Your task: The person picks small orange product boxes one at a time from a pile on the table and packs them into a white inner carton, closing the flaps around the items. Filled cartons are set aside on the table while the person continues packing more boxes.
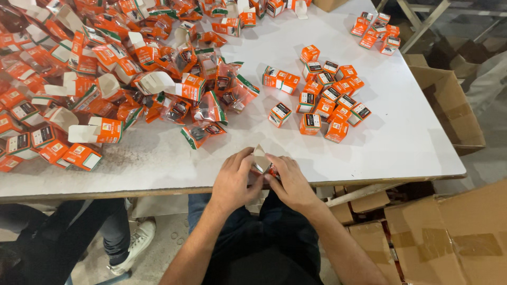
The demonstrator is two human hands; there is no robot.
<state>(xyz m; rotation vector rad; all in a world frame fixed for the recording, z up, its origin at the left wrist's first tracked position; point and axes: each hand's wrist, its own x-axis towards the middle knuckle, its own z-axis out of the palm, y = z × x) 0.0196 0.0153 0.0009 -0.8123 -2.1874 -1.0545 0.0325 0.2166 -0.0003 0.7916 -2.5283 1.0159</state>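
small orange box (260, 160), its pale flap standing open, sits at the near edge of the tabletop (158, 158), held between both hands. my left hand (232, 182) is curled around its left side, fingers closed on it, and my right hand (289, 182) grips it from the right, thumb near the flap. what is inside the box i cannot tell; the hands cover most of it.

beyond the box, toward the far right, a cluster of closed orange boxes (330, 100) stands close together, and a smaller group (376, 32) lies by the far corner. to the far left of the box spreads a big heap of open cartons and clear packets (105, 68). a cardboard carton (449, 105) stands on the floor off the right edge, and someone's white shoe (138, 240) shows under the tabletop on the left.

as i judge it, the risk is the edge: the box hangs right over it, so a loose grip could drop it into my lap or onto the floor. squeezing too hard could also crease the thin flap.
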